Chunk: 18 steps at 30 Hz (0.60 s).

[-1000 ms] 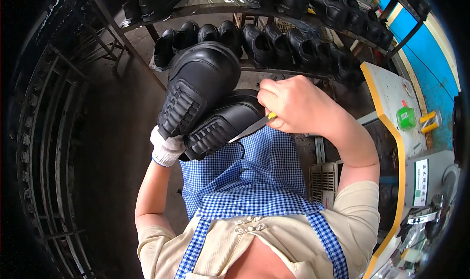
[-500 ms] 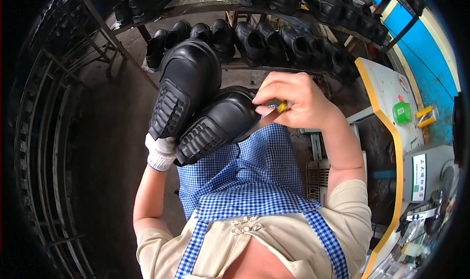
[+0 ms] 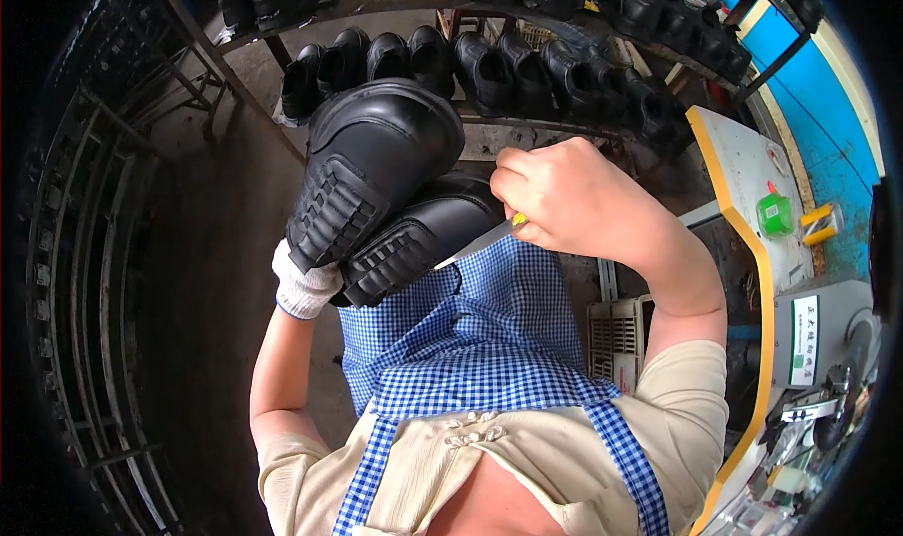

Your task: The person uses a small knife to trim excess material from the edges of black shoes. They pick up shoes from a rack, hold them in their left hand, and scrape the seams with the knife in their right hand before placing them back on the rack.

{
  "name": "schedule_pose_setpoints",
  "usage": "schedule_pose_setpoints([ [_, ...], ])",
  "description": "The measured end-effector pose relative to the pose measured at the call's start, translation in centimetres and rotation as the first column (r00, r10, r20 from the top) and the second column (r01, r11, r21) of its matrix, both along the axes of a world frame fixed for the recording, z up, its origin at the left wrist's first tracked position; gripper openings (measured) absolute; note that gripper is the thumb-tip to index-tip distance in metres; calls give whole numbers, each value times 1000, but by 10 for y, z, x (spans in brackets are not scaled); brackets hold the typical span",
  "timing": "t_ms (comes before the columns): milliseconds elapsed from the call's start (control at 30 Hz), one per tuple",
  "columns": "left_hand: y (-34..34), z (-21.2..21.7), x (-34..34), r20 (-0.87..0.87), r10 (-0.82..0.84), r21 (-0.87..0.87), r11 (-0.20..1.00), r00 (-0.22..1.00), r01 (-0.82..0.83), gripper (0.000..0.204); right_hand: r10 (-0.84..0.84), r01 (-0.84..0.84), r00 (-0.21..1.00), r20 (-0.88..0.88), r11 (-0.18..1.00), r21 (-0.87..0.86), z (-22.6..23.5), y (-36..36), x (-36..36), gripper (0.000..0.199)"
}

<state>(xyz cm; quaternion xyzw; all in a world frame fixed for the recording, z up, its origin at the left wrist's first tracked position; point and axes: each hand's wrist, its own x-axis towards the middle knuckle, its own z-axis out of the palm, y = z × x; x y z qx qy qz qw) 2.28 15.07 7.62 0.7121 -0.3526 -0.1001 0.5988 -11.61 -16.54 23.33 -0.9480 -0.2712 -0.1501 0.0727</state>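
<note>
Two black leather shoes, one upper-left (image 3: 386,146) and one lower-right (image 3: 437,221), are held together in front of my apron, toes pointing away. My left hand (image 3: 306,277), in a white knit glove, is at their near ends; its fingers are hidden behind or inside the shoes, so the exact grip does not show. My bare right hand (image 3: 555,193) is closed on a knife (image 3: 484,243) with a yellow part at the handle. Its blade points left and down, along the side of the lower shoe.
Racks ahead carry rows of black shoes (image 3: 484,73). On my right is a white table (image 3: 738,174) with yellow edging, holding a green bottle (image 3: 774,214), a yellow roll (image 3: 820,224) and a grey machine (image 3: 828,334). A metal rack (image 3: 108,348) stands at left; a plastic crate (image 3: 613,337) sits below.
The upper shoe has swung rightward over the other shoe. My right wrist has bent and the knife blade now lies farther down along the lower shoe's side, with more of it showing.
</note>
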Motion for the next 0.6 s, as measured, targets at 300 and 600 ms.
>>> schedule_pose_setpoints([
  [300, 4, -24, -4, -227, 109, -89, 987, 968, -132, 32, 117, -57, 976, -182, 951, 305, -22, -17, 7, 19],
  [600, -5, -3, -13, -473, 75, -178, 968, 878, -179, 35, 48, 129, 978, -205, 633, 764, -40, -48, 10, 13],
])
